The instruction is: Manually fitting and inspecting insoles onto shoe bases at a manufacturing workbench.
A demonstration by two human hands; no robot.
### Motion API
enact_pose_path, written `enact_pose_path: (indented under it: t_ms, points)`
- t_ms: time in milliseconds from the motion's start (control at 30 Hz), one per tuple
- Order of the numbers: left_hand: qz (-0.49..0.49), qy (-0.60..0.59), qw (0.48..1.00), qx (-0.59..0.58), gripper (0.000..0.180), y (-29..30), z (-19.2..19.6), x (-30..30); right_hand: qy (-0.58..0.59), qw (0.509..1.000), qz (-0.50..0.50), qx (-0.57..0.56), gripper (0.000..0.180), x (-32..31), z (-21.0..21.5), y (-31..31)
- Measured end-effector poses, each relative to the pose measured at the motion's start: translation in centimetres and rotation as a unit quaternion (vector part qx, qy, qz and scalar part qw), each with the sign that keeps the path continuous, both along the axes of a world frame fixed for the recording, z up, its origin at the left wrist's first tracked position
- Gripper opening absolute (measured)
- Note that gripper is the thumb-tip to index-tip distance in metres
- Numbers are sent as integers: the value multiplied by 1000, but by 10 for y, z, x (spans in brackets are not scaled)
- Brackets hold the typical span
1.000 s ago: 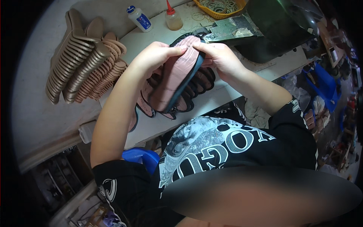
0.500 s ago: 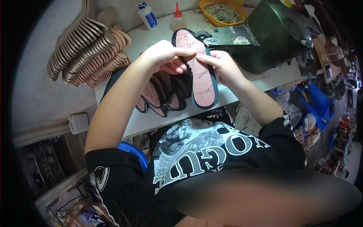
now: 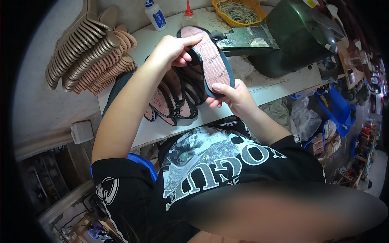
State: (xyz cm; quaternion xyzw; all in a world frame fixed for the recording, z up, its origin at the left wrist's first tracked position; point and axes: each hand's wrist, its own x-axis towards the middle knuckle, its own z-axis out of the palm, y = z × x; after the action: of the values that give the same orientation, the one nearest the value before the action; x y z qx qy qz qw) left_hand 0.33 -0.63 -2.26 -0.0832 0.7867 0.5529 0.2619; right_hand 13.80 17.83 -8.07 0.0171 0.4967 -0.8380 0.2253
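A long pink insole (image 3: 211,60) with a black and dark blue edge is held up over the table, its printed pink face toward me. My left hand (image 3: 174,50) grips its upper part from the left, thumb lying on the pink face and fingers curled at the edge. At the lower end, my right hand (image 3: 235,98) is closed round the rim, thumb on top and fingertips showing below. Several similar pink insoles with black edging (image 3: 162,99) lie in an overlapping pile beneath my left forearm.
Behind the insole stands a dark green machine (image 3: 298,38) with a flat arm. A white bottle (image 3: 156,17), a red-tipped bottle (image 3: 189,16) and a yellow basket (image 3: 235,24) of cord are at the back. Stacked insoles (image 3: 87,54) hang at left; a blue bin (image 3: 338,109) sits right.
My right hand has slid from the insole's middle down to its lower end and gripped there. My left hand has shifted up and left. The insole has risen and tilted slightly.
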Motion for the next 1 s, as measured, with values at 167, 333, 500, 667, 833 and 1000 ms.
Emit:
enact_pose_path:
  t_ms: [167, 333, 500, 667, 833, 1000]
  points:
    - [-39, -13, 999, -31, 54, -8, -1, -34, -18, 996, -87, 4, 26, -15, 2, -22]
    - [-120, 42, 972, -198, 90, -18, -3, -75, -10, 991, -134, -18, 24, -39, 13, -36]
    - [-261, 427, 826, -261, 89, -15, -13, -107, -20, 986, -162, -36, 25, -53, 16, -36]
    - [-486, 94, 868, -40, 38, 8, 9, -100, -41, 986, -163, -6, 36, -58, 27, -35]
    - [-448, 57, 891, -51, 31, 7, 22, -86, -83, 989, -119, 8, 48, -62, 31, -22]
    - [-417, 81, 902, -81, 28, -1, 21, -68, -83, 989, -119, 8, 51, -61, 35, -19]
